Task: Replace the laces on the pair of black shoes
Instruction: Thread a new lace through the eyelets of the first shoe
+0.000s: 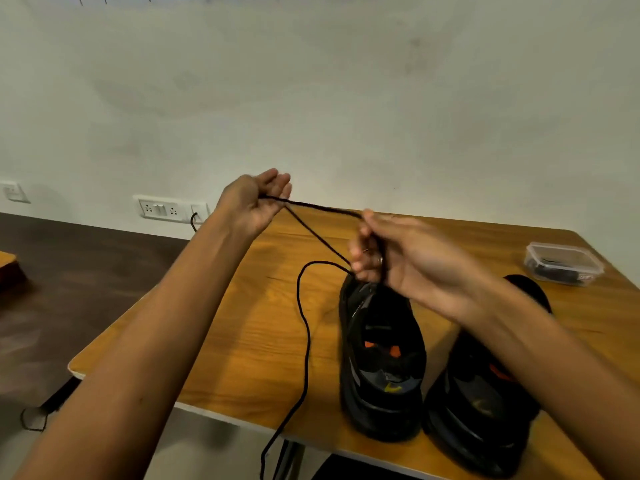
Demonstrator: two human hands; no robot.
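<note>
Black lace (306, 341), plain, without pattern. 2 black shoes: left shoe (381, 368) black with orange patches inside, a grey panel and a small yellow mark near the heel; right shoe (481, 403) black with an orange patch and a dull grey-olive panel. Tabletop (242, 341) warm honey-brown with darker wood grain and a pale cream edge. Clear plastic box (563, 263) with dark contents and a white label. Wall (311, 98) off-white with faint grey smudges. White socket plate (161, 209). Floor (69, 289) dark brown, faintly mottled.
</note>
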